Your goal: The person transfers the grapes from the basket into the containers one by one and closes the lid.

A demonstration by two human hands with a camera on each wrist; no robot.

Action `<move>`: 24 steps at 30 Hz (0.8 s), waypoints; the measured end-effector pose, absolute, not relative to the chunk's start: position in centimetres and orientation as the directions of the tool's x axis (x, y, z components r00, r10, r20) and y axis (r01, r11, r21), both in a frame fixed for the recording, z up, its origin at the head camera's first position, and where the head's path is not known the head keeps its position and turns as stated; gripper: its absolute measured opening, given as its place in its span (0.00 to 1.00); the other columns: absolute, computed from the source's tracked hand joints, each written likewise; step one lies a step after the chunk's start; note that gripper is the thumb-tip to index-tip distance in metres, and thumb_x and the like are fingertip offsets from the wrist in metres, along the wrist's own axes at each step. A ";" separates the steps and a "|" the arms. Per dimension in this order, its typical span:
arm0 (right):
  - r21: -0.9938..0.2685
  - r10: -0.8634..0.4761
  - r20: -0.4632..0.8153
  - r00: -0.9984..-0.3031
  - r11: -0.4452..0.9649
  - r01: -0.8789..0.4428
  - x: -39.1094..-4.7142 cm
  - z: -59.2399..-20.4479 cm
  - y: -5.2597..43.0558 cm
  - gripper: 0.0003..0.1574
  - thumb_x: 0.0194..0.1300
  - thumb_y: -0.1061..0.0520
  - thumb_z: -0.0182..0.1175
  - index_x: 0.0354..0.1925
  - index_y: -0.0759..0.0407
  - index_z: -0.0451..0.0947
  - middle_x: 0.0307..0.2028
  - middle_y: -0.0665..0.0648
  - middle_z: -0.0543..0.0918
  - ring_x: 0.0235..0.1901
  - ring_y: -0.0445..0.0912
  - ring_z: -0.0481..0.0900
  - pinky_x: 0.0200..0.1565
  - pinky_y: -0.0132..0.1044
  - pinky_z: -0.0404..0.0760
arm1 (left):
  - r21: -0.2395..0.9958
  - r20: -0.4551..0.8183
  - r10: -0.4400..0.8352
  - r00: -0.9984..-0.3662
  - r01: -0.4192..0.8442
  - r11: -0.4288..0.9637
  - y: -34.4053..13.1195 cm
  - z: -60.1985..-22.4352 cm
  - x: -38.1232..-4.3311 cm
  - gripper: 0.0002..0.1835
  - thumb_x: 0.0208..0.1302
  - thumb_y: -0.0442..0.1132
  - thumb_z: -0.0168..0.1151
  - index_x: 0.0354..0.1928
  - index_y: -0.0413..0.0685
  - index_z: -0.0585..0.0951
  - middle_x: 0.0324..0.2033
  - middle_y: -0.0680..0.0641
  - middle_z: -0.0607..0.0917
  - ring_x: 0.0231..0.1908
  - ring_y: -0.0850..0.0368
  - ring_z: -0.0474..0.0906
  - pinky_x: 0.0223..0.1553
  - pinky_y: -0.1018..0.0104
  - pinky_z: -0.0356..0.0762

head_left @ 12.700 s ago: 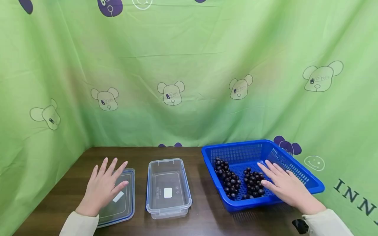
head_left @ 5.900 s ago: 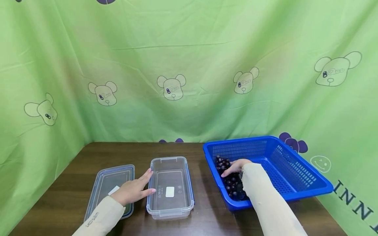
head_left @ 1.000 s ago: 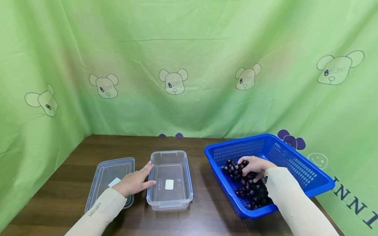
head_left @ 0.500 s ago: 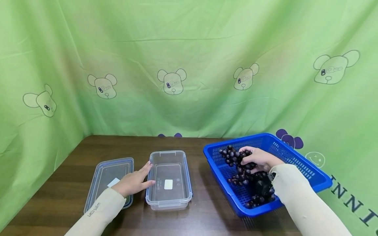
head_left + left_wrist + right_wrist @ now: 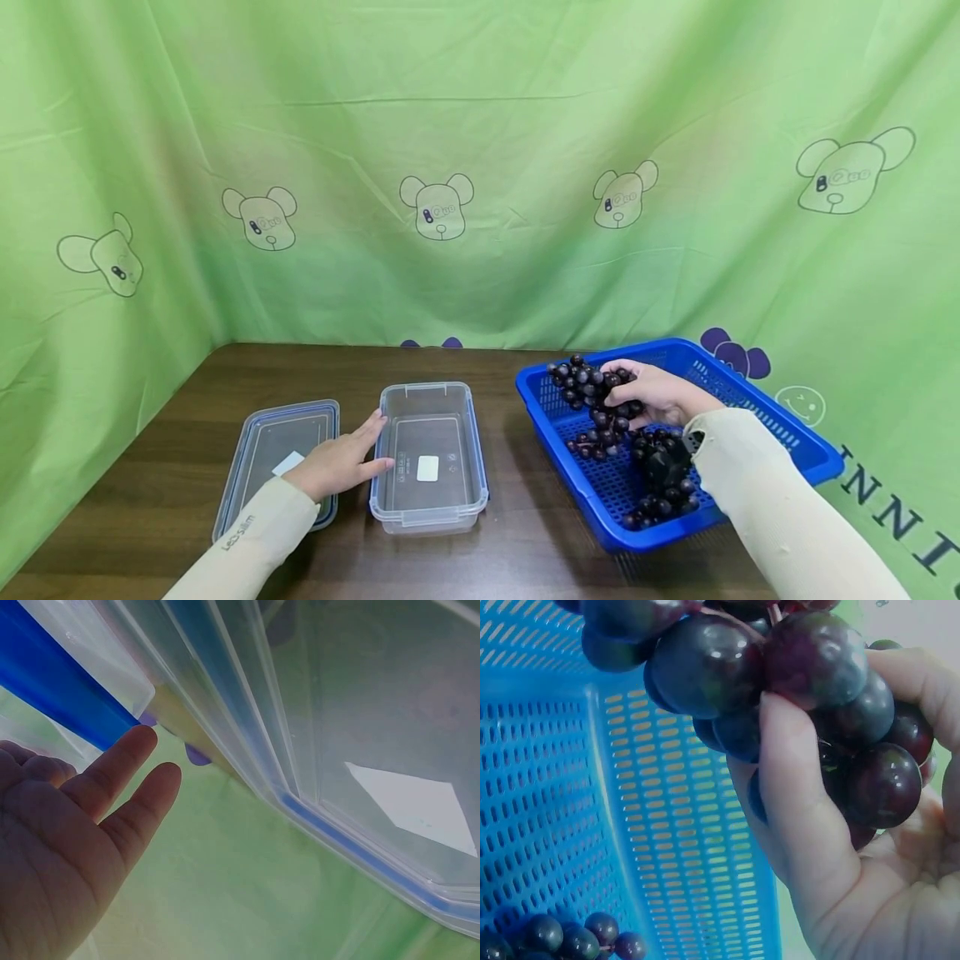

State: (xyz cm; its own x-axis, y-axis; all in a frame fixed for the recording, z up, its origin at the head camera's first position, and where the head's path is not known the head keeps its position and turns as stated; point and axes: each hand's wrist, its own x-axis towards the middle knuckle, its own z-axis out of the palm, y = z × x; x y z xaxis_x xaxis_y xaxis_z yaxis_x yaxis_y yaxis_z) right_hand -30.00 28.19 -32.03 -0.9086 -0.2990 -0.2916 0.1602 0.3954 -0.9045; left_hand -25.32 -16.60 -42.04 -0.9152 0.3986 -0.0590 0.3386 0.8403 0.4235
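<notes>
Dark purple grapes on a bunch (image 5: 581,386) are gripped in my right hand (image 5: 660,394), raised above the floor of the blue basket (image 5: 566,475). The right wrist view shows the thumb (image 5: 799,787) against the grapes, with fingers curled round the far side. More grapes (image 5: 660,505) lie in the basket's near corner, partly hidden by a black wrist device. My left hand (image 5: 337,464) rests with straight fingers at the left rim of a clear plastic container (image 5: 429,425). That container holds nothing and has a white label on its floor.
A clear lid with a blue seal (image 5: 288,427) and a white label lies on the brown table (image 5: 360,567), partly under my left forearm. Green curtain (image 5: 480,283) with bear drawings hangs close behind and along both sides.
My right hand has lifted the grape bunch up and slightly away from me within the basket, uncovering the grapes below. Earlier, the left hand came over from the lid to the container's rim.
</notes>
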 end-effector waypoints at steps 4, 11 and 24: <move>-0.902 -0.306 -0.298 -0.904 0.399 0.162 -30.0 -31.8 27.8 0.34 0.58 0.64 0.59 0.62 0.62 0.60 0.38 0.52 0.77 0.38 0.42 0.76 0.29 0.40 0.81 | 0.421 -0.060 0.406 -0.912 0.345 0.839 -16.6 -42.0 -25.4 0.40 0.68 0.54 0.55 0.73 0.38 0.55 0.73 0.40 0.52 0.63 0.37 0.66 0.61 0.41 0.63; -0.907 -0.314 -0.303 -0.900 0.385 0.171 -30.0 -31.1 27.2 0.43 0.58 0.64 0.57 0.68 0.64 0.51 0.36 0.51 0.79 0.35 0.41 0.77 0.26 0.36 0.81 | 0.427 -0.056 0.410 -0.910 0.349 0.834 -16.7 -42.0 -25.3 0.40 0.68 0.54 0.54 0.73 0.37 0.56 0.73 0.39 0.52 0.63 0.37 0.66 0.61 0.41 0.63; -0.939 -0.330 -0.291 -0.898 0.279 0.202 -30.2 -30.5 25.0 0.37 0.58 0.66 0.58 0.63 0.59 0.57 0.39 0.53 0.74 0.33 0.41 0.77 0.25 0.33 0.80 | 0.417 -0.061 0.427 -0.902 0.365 0.832 -16.7 -41.9 -25.5 0.40 0.69 0.53 0.53 0.73 0.36 0.55 0.73 0.39 0.52 0.63 0.38 0.66 0.61 0.42 0.64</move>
